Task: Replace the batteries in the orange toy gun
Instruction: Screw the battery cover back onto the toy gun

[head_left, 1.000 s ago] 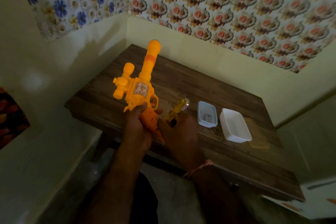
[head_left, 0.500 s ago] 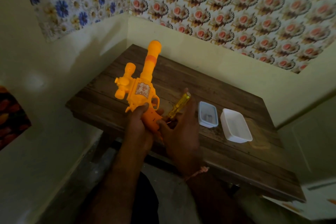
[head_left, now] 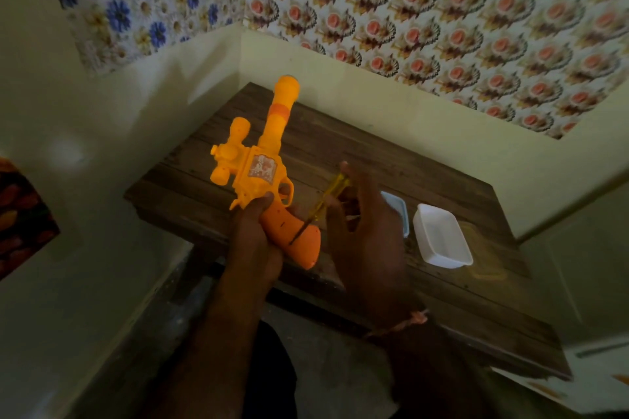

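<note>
Two hands – left grasps toy gun | right pinches screwdriver – above table edge

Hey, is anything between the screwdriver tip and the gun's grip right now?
Nothing visible. The screwdriver, in the right hand, already has its tip on the gun grip, which the left hand holds.

A single head-worn wide-angle view looks forward and steeply down from above the near edge of a wooden table, which is set into a room corner. It sits close over the person's forearms, which enter from the bottom of the frame. The table's far left corner points toward the junction of the two wallpapered walls.
</note>
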### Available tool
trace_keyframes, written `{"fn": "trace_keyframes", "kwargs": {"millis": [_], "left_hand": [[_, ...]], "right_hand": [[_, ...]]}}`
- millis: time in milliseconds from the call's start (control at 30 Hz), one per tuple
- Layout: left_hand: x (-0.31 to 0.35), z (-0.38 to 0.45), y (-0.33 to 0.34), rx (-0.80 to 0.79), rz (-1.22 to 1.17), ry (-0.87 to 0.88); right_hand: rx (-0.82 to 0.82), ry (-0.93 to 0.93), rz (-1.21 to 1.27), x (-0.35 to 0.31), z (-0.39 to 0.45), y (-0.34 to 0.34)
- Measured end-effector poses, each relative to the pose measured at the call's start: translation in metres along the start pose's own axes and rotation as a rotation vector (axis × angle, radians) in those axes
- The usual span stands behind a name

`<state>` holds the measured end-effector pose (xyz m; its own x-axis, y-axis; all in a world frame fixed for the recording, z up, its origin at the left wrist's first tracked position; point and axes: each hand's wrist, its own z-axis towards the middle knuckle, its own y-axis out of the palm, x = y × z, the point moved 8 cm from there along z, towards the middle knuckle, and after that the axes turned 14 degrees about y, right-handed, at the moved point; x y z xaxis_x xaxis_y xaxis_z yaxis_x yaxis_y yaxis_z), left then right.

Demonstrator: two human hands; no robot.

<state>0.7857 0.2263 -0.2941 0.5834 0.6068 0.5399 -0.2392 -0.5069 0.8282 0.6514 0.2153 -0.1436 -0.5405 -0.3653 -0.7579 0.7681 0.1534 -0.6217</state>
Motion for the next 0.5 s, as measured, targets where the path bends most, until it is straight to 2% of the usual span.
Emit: {"fn": "trace_keyframes", "kwargs": {"millis": [67, 167, 300, 500], "left_hand": [[0.004, 0.003, -0.004, 0.020, 0.018, 0.027], [0.006, 0.002, -0.005, 0.059, 0.049, 0.037], [0.008, -0.004, 0.003, 0.000, 0.065, 0.042], [0.007, -0.005, 0.004, -0.041, 0.096, 0.055]], "right_hand": [[-0.005, -0.010, -0.093, 0.002, 0.007, -0.013], [-0.142, -0.003, -0.208, 0.000, 0.016, -0.020], [-0.275, -0.077, -0.387, -0.016, 0.009, -0.012], [-0.222, -0.233, -0.792, -0.034, 0.002, 0.009]]}}
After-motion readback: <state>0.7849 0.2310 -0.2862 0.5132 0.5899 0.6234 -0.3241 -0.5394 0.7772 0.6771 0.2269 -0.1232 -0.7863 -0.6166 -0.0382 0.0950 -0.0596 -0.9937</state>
